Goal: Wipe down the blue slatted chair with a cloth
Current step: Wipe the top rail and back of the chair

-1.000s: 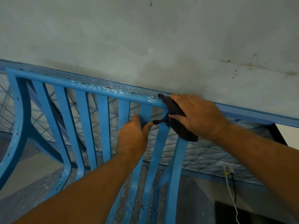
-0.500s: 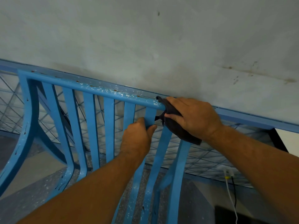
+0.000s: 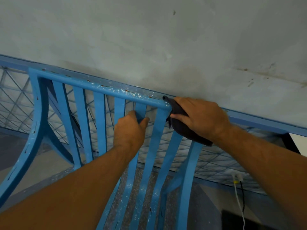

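Observation:
The blue slatted chair (image 3: 99, 123) fills the lower half of the head view, its top rail flecked with white paint and rust spots. My left hand (image 3: 130, 131) grips one back slat just under the top rail, thumb on the near side. My right hand (image 3: 201, 119) holds a dark cloth (image 3: 184, 128) against the right end of the top rail and the slats below it. Part of the cloth hangs down under my palm.
A stained pale wall (image 3: 166, 39) stands right behind the chair. A blue-framed wire mesh panel (image 3: 15, 103) runs along the wall base. A white cable (image 3: 239, 201) and a black one hang at the lower right, above a dark object (image 3: 259, 221).
The view has shifted, so the chair sits further right in frame. My right hand with the cloth stays at the right end of the top rail; my left hand keeps its grip on the slat.

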Available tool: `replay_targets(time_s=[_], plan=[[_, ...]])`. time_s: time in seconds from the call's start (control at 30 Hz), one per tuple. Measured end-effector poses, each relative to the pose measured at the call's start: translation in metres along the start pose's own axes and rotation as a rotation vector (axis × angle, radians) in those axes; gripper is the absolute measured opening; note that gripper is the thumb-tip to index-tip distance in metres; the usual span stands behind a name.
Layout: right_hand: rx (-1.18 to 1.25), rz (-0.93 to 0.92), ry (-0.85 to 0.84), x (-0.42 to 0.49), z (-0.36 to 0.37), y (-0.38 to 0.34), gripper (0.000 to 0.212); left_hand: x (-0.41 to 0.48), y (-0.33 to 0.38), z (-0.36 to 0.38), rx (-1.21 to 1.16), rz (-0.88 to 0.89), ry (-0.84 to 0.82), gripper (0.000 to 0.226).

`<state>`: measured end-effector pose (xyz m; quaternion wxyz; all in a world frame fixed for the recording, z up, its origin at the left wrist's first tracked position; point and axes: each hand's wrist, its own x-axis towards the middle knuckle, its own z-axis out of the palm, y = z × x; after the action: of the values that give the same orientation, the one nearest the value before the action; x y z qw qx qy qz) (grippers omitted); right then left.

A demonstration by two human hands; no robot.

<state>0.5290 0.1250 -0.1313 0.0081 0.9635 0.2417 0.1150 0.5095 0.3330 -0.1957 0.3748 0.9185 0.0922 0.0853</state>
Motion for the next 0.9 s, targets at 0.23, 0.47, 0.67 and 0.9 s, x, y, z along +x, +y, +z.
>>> replay_targets(time_s=[0.23, 0.47, 0.67, 0.9], plan=[[0.102, 0.101, -0.343, 0.037, -0.017, -0.01, 0.068, 0.005, -0.006, 0.0, 0.035, 0.059, -0.024, 0.029], [0.018, 0.061, -0.118, 0.023, -0.008, -0.022, 0.056, 0.007, -0.011, -0.001, 0.066, 0.086, -0.06, 0.036], [-0.021, -0.01, -0.346, 0.014, -0.016, 0.003, 0.07, 0.009, -0.014, -0.001, 0.11, 0.092, -0.065, 0.041], [0.025, 0.158, -0.347, 0.048, -0.014, -0.021, 0.079, 0.009, -0.012, 0.0, 0.058, 0.087, -0.073, 0.037]])
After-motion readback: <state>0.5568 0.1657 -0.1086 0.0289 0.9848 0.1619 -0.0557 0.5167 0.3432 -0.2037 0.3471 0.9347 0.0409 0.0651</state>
